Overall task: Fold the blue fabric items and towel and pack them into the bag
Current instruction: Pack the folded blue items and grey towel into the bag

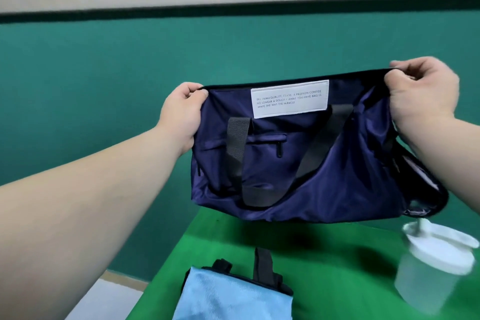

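**ENTRY: NAVY BAG HELD ALOFT, PACKING NOT YET BEGUN**

**Left hand** (181, 112). Count: one. Fingers and thumb pinch the bag's top edge at its 10 o'clock corner.

**Navy bag** (298, 163). Count: one. It hangs in the air at frame centre, clear of the green table (324, 267) and stretched between the two hands. It is slack and flat-sided. Fittings on the near face:
- white label (289, 98), one, at the bag's 12 o'clock
- black webbing handles (235, 148), two, drooping
- zip pocket (267, 141), one, between the handles

**Right hand** (423, 91). Count: one. It is curled round the top edge at the bag's 2 o'clock corner. The hands are well apart and pull the edge taut.

**Light-blue fabric piece** (228, 296). Count: one. It lies on the table at the frame's 6 o'clock, with black straps at its far edge. The frame cuts off its near part, so I cannot tell whether it is folded.

**Clear container** (428, 280). Count: one. It has one white lid (439, 247) and stands on the table at 4 o'clock. It is blurred.

**Towel.** Count: none that can be identified with certainty.

**Progress, as judged.** The task is at an early stage.
- The bag looks empty from the way it hangs, and its mouth is not seen open.
- Nothing is visibly packed.
- Left to do: set the bag down or open it, fold the fabric pieces, and load them.
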